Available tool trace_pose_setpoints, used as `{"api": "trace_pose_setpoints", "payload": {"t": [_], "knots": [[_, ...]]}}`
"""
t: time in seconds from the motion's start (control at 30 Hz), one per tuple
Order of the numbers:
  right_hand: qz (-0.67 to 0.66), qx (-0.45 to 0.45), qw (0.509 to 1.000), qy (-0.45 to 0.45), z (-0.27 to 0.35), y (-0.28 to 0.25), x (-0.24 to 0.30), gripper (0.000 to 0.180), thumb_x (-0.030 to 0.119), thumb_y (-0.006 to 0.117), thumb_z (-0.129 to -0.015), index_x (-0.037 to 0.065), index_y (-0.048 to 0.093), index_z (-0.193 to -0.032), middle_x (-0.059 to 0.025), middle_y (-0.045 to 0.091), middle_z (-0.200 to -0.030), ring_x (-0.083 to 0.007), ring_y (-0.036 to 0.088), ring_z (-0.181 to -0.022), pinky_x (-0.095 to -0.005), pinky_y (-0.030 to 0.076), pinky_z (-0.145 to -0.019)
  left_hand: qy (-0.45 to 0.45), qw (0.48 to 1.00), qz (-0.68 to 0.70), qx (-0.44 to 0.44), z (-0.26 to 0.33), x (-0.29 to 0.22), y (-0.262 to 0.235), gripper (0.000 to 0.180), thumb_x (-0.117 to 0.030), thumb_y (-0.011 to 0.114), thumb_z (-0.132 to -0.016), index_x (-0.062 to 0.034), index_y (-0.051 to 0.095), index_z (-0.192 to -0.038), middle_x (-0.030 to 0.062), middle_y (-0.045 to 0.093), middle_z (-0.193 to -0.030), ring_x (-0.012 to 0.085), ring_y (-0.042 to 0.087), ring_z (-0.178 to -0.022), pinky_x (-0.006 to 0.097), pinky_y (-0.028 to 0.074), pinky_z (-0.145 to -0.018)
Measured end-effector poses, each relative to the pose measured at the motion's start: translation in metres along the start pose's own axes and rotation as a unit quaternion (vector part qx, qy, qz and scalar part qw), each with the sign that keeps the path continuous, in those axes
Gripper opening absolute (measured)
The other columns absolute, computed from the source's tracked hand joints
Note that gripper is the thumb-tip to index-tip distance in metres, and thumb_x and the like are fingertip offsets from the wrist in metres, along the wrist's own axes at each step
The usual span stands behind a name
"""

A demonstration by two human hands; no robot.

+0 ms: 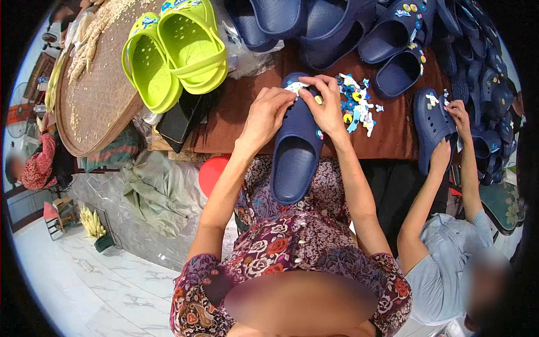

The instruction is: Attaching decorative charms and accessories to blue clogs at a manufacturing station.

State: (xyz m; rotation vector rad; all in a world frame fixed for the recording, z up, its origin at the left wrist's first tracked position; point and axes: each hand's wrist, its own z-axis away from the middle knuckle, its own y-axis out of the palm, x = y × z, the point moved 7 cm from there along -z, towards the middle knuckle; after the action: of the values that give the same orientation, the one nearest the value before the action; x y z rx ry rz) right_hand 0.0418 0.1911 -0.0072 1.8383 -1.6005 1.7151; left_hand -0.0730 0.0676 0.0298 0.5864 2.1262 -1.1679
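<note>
Pressing a small charm (pixel 296 87) onto the toe of a navy clog (pixel 296 147) lying between lap and tabletop (pixel 393 135), the left hand (pixel 268 112) and right hand (pixel 324 106) pinch it with their fingers. Seating it likely calls for a firm push into a hole; spare charms (pixel 356 106) lie just right.

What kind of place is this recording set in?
Probably a small home workshop for decorating clogs: a heap of navy clogs on a brown-covered table, a pile of small charms, and a co-worker's hand on another clog.
</note>
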Motion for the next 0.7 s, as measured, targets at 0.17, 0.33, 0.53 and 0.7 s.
{"api": "trace_pose_setpoints", "payload": {"t": [0.17, 0.33, 0.53, 0.7], "knots": [[-0.002, -0.006, 1.000, 0.002, 0.000, -0.001, 0.003, 0.029, 0.025, 0.078, -0.087, 0.014, 0.075, -0.113, -0.0119, 0.059, -0.114, -0.0305, 0.054, -0.113, -0.0420, 0.043, -0.099, 0.002, 1.000, 0.003, 0.008, 0.006, 0.000, 0.000, 0.024, 0.000, 0.068, -0.088, -0.0012, 0.071, -0.112, 0.0111, 0.069, -0.112, 0.0320, 0.061, -0.101, 0.040, 0.051, -0.090], [-0.010, -0.008, 1.000, 0.001, 0.000, 0.000, 0.000, 0.029, 0.025, 0.078, -0.086, 0.014, 0.074, -0.113, -0.0125, 0.059, -0.115, -0.0310, 0.054, -0.113, -0.0424, 0.044, -0.100, -0.035, 0.999, 0.027, -0.021, 0.013, 0.006, -0.001, 0.028, -0.001, 0.068, -0.090, -0.0045, 0.073, -0.116, 0.0106, 0.070, -0.114, 0.0307, 0.062, -0.103, 0.039, 0.051, -0.091], [-0.031, -0.002, 0.999, 0.015, 0.000, -0.001, 0.000, 0.034, 0.027, 0.081, -0.084, 0.012, 0.074, -0.114, -0.0129, 0.058, -0.116, -0.0317, 0.055, -0.114, -0.0426, 0.044, -0.101, -0.099, 0.990, 0.075, -0.071, 0.022, 0.016, -0.001, 0.024, -0.003, 0.067, -0.093, -0.0048, 0.076, -0.115, 0.0129, 0.073, -0.115, 0.0264, 0.067, -0.106, 0.036, 0.052, -0.094], [-0.011, 0.010, 1.000, 0.004, 0.000, -0.003, 0.006, 0.038, 0.022, 0.083, -0.083, 0.010, 0.072, -0.117, -0.0130, 0.057, -0.118, -0.0300, 0.055, -0.116, -0.0407, 0.044, -0.103, -0.112, 0.987, 0.078, -0.086, 0.024, 0.016, 0.000, 0.023, -0.004, 0.067, -0.093, -0.0047, 0.076, -0.114, 0.0127, 0.073, -0.114, 0.0254, 0.068, -0.106, 0.036, 0.052, -0.095]]}}
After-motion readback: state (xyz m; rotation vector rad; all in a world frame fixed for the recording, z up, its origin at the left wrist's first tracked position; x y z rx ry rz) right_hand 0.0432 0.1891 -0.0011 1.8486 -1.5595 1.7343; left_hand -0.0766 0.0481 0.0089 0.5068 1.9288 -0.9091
